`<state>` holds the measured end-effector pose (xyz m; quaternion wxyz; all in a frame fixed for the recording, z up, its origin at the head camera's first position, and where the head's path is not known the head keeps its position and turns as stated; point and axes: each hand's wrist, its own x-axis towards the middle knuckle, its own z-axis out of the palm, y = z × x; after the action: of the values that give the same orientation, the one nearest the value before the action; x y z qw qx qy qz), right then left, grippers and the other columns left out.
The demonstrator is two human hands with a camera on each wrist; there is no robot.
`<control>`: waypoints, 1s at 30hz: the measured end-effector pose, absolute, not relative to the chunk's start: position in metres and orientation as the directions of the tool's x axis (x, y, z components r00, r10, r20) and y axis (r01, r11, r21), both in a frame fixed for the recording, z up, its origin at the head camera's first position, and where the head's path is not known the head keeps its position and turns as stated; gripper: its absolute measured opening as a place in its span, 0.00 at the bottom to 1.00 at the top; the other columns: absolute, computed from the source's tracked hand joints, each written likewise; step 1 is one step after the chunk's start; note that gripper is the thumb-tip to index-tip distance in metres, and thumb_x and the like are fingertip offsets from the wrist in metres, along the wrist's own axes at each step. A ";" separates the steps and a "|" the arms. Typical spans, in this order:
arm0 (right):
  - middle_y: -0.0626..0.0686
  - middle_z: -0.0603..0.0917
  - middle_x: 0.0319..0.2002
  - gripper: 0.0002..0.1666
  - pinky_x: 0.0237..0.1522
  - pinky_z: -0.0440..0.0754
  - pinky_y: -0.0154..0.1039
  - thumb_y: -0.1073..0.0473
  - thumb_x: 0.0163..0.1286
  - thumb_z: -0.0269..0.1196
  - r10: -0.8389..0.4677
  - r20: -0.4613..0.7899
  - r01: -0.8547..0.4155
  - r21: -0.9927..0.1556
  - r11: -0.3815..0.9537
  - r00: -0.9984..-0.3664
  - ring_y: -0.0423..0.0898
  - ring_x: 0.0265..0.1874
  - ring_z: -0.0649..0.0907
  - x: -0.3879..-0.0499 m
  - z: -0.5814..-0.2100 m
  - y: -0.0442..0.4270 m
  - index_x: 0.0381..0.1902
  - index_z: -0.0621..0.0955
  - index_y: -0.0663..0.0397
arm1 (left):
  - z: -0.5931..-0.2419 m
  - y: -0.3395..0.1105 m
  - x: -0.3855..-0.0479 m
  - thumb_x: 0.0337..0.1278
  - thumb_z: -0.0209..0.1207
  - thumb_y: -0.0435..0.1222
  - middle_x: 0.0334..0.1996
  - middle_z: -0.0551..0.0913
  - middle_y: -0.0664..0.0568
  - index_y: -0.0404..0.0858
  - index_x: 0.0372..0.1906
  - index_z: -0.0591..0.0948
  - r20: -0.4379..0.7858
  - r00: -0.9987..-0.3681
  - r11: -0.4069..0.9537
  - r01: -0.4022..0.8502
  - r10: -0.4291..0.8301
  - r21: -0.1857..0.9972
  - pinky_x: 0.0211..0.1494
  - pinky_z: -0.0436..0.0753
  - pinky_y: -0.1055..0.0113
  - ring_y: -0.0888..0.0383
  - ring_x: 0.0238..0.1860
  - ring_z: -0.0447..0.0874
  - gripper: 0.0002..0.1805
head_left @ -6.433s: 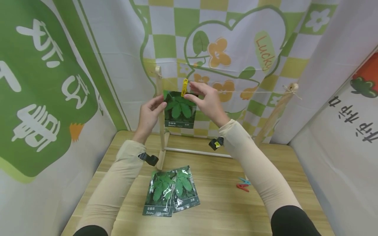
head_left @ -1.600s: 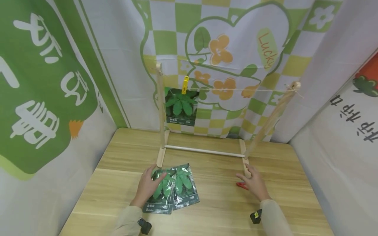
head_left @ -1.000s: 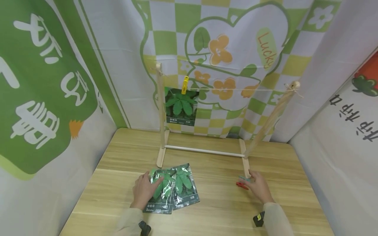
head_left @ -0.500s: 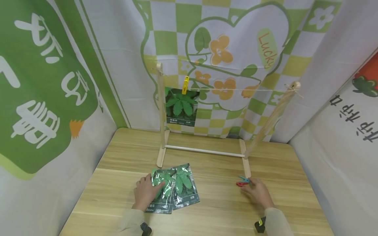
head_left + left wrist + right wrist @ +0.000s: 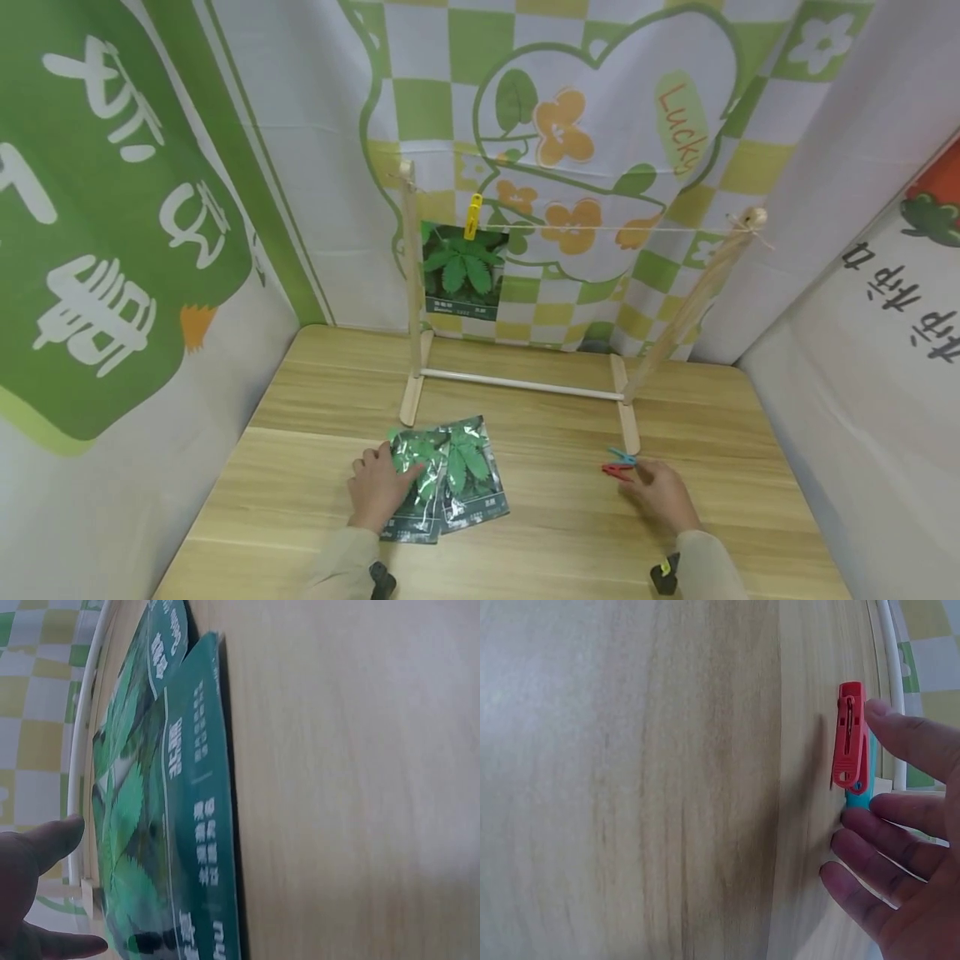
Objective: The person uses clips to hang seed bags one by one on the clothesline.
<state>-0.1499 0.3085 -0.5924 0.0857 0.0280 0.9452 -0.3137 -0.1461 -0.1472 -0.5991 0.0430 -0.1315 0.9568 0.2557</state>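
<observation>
In the head view, my left hand (image 5: 378, 490) lies at the left edge of a glossy green packet (image 5: 417, 500) printed with a leaf. Its thumb extends over the packet, and the left wrist view shows thumb and finger spread apart. A second such packet (image 5: 471, 475) overlaps it on the right. My right hand (image 5: 663, 496) is beside a blue clothespin (image 5: 621, 456) and a red clothespin (image 5: 617, 472). In the right wrist view the thumb and index finger are spread around the blue one, partly hidden behind the red. A third packet (image 5: 462, 279) hangs under a yellow clothespin (image 5: 472, 217).
A wooden stand has a left post (image 5: 412, 275), a right post (image 5: 693, 304) and a white bottom bar (image 5: 521, 382). A string (image 5: 600, 227) runs between the post tops. Printed curtains enclose the wooden table (image 5: 555, 533) at the back and sides.
Both hands have come down from the hanging packet, now pinned by the yellow clothespin, to the table. Lately the left hand settles by the packets and the right shifts slightly nearer me beside the clothespins.
</observation>
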 end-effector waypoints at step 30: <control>0.62 0.85 0.47 0.25 0.52 0.80 0.56 0.62 0.56 0.71 0.001 -0.134 0.085 -0.624 0.777 -0.991 0.59 0.47 0.83 -0.152 -0.603 0.301 0.54 0.82 0.59 | -0.605 -0.143 -0.148 0.43 0.74 0.46 0.47 0.72 0.30 0.26 0.66 0.65 -0.086 -0.968 0.816 -0.247 -0.237 0.523 0.41 0.73 0.51 0.41 0.44 0.70 0.49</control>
<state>-0.1515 0.3012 -0.6035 0.0633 0.0230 0.9404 -0.3334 -0.1483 -0.1428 -0.6055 0.0083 -0.1270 0.9529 0.2753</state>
